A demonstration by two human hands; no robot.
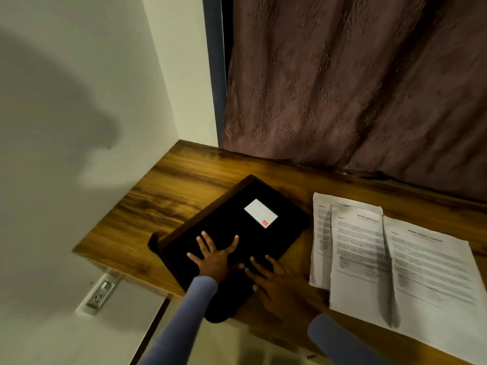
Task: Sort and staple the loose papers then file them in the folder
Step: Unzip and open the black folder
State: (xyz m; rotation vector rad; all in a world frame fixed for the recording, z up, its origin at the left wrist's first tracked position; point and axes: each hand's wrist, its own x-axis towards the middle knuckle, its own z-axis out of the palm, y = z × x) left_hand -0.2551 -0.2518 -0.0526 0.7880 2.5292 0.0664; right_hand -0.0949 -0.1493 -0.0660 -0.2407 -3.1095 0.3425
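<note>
A closed black folder (276,241) with a white label (261,213) lies slanted on the wooden desk (189,180). My left hand (213,256) rests flat on its cover with fingers spread. Beside it, my right hand (276,283) lies palm down with fingers apart, over the folder's near right edge and the desk. Three overlapping printed papers (421,272) lie to the right of the folder, fanned toward the desk's front edge. No stapler is in view.
A brown patterned curtain (355,83) hangs behind the desk. A white wall (79,101) closes the left side, with a power socket (98,299) below the desk edge. Bare wood shows at the desk's back left corner.
</note>
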